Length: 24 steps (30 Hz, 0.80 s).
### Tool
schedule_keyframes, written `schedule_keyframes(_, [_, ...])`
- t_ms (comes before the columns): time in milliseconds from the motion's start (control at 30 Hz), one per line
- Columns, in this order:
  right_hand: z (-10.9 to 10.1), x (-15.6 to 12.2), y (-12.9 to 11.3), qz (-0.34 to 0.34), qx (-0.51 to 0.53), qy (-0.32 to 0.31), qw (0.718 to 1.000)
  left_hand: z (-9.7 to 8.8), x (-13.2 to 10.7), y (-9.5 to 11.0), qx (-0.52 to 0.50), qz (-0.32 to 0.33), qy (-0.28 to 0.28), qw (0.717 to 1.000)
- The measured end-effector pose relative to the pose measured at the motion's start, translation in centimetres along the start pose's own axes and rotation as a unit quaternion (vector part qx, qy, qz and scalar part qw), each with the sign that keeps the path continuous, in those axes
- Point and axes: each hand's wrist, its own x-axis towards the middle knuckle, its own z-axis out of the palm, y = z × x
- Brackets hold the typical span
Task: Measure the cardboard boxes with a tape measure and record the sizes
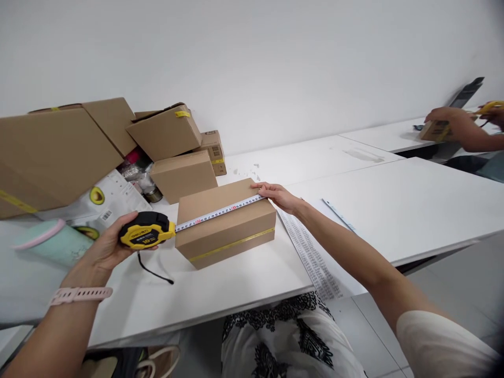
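Observation:
My left hand (pixel 112 242) is wrapped round the black and yellow case of a tape measure (pixel 145 231), just off the left end of a closed cardboard box (pixel 232 226). From the case, the white tape blade runs along the top of the box. At the box's far right end, my right hand (pixel 277 195) pinches the blade's end between thumb and fingers. Yellow tape crosses the front face of the box. A black wrist strap dangles from the case over the white table (pixel 189 299).
Several cardboard boxes (pixel 165 131) are stacked at the back left, beside an avocado-print package (pixel 118 197) and a mint tumbler (pixel 59 241). A printed sheet (pixel 315 262) and a thin strip (pixel 338 214) lie to the right. Far right, another person's hands hold a small box (pixel 435 131).

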Motion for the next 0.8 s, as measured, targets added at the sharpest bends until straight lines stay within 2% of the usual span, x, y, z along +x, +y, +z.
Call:
schedule_keyframes(167, [-0.5, 0.4, 0.4, -0.008, 0.012, -0.019, 1.000, -0.1, 0.3, -0.1, -0.005, -0.002, 0.002, 1.000])
schedule_keyframes(367, [-1.4, 0.9, 0.0, -0.016, -0.046, -0.073, 0.996, 0.3, 0.1, 0.0, -0.001, -0.013, 0.015, 1.000])
schedule_keyframes(600, [-2.5, 1.7, 0.4, -0.033, -0.067, -0.105, 0.992, 0.7, -0.4, 0.2, 0.010, -0.018, 0.027, 0.999])
schedule_keyframes(800, [-2.5, 1.8, 0.9, -0.027, -0.044, -0.057, 0.997, 0.3, -0.1, 0.0, 0.006, -0.020, 0.018, 1.000])
